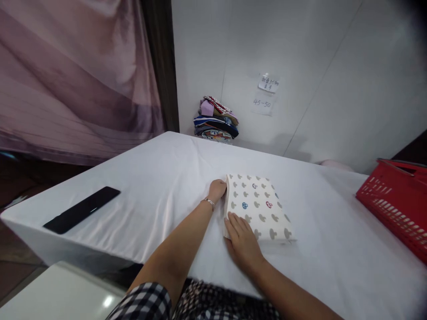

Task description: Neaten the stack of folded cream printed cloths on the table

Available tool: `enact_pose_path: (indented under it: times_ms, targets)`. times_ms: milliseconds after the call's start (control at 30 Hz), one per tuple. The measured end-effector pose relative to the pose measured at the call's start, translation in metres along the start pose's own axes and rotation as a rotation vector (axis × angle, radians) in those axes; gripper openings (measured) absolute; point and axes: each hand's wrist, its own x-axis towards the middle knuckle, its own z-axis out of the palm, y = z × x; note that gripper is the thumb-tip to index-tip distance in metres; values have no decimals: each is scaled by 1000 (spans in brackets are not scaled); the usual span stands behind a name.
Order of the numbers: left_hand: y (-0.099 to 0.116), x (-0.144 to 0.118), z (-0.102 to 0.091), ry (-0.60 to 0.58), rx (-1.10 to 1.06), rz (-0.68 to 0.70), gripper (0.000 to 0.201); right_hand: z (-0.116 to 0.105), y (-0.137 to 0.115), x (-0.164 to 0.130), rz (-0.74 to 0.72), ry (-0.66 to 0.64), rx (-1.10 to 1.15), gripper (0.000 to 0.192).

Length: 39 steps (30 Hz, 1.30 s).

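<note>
A folded cream cloth (255, 211) with grey mushroom shapes and a few blue and red ones lies on the white-covered table. At its far left corner is my left hand (217, 190), closed on the edge, with the fingertips partly hidden by the fabric; a silver bracelet circles that wrist. My right hand (244, 243) rests on the near left corner of the same cloth. Its fingers lie stretched over the top near the left edge, and the thumb sits apart beside the corner. The cloth's layers show along its left side.
A black flat device (83, 210) lies on the left of the white tabletop (147, 186). Folded fabrics (216, 120) are stacked at the back by the wall. A red plastic basket (393, 195) stands at the right edge. A white surface (63, 293) is at lower left.
</note>
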Motion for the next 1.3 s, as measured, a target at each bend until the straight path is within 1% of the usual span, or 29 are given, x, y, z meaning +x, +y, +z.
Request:
enact_pose_path:
  times_ms: [133,200,267,333,400,467,533,600,700,767,800,833,900,933,967,1000,1033,1067,1133,1200,1300]
  targets:
    - [2,6,0,-27,-59,-34,18,-2,-1,1,24,-35,28,47]
    - [5,7,0,-41,-88,-40,28,-5,-2,2,32,-73,49,47]
    - [8,6,-1,-54,-113,-42,42,-7,-3,4,40,-112,65,48]
    - [11,3,-2,-61,-85,-13,50,-8,-2,4,52,-140,77,49]
    - [13,0,-2,-40,27,64,46,-6,-1,4,56,-152,88,50]
    - [15,-3,-1,3,148,140,34,-4,0,3,45,-159,93,50]
    - [14,-4,1,51,211,171,26,-3,0,2,30,-164,88,49]
    - [13,-5,4,92,245,185,24,-6,-2,1,24,-163,85,48]
    - [12,-4,6,125,286,191,26,-20,-1,0,11,-169,144,48]
    - [12,-4,5,127,293,175,29,-33,8,-5,-2,-183,228,49]
    - [13,-3,3,131,294,162,32,-40,17,-10,12,-174,262,48]
    - [13,-3,2,132,292,144,36,-45,29,-15,53,-148,284,46]
    - [15,-2,-1,119,268,95,46,-53,61,-29,241,-37,267,41]
    - [16,-1,-2,105,247,72,51,-55,79,-36,392,40,243,41]
    - [16,1,-3,88,224,53,54,-56,97,-44,543,73,234,45]
    - [17,2,-3,70,200,40,56,-56,113,-50,691,65,255,50]
    - [17,4,-3,56,182,34,57,-55,126,-56,806,34,323,54]
    - [17,6,-3,46,172,32,59,-53,137,-61,889,-4,410,59]
    - [18,10,-3,23,164,32,62,-48,147,-66,968,-56,565,67]
    - [19,13,-4,-3,156,42,66,-45,148,-68,973,-60,657,72]
    - [22,13,-12,-72,87,56,70,-44,154,-64,950,-76,802,74]
